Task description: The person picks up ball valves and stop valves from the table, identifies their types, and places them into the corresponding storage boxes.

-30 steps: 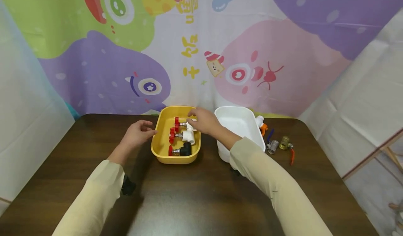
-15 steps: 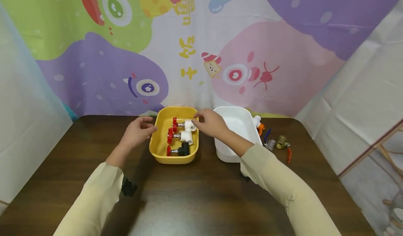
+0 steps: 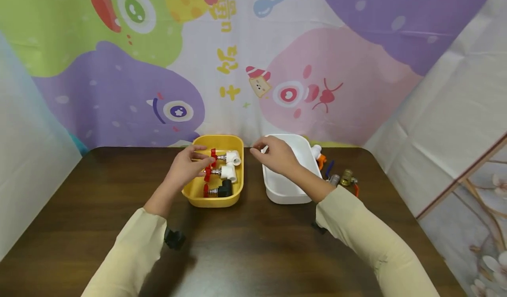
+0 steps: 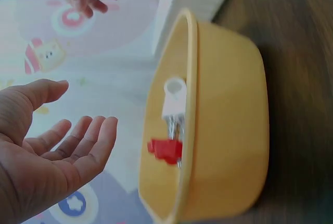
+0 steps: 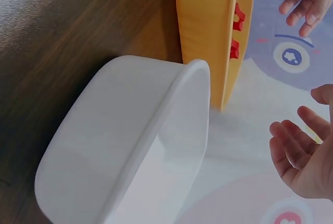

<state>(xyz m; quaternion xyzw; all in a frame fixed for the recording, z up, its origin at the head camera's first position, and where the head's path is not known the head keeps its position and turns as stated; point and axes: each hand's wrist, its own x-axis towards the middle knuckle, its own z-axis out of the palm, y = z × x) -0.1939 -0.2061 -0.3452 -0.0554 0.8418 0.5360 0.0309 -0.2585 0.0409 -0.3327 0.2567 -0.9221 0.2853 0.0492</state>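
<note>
My left hand (image 3: 188, 167) hovers over the left side of a yellow plastic bin (image 3: 215, 202), fingers loosely bent and holding nothing. Inside the bin lie two white plastic valves (image 3: 229, 173) with red handwheels and a black valve (image 3: 225, 189) with a red handwheel. The left fingers partly cover the bin and the handwheels in the head view. My right hand (image 3: 277, 157) is in the air above the left edge of a white plastic bin (image 3: 287, 197), its relaxed fingers holding nothing. In the left wrist view, the left palm (image 4: 57, 166) is apart from the yellow bin's rim.
Right of the white bin lie a white valve with an orange handle (image 3: 321, 159), a blue lever (image 3: 330, 168), a silver fitting (image 3: 334, 180) and a brass valve (image 3: 347, 177) with a red lever. A printed curtain (image 3: 237, 121) hangs behind the dark wooden table (image 3: 253, 253).
My right hand has drawn away from the white valves, rightward to the white bin. My left hand has moved right, over the yellow bin. The head view has shifted slightly.
</note>
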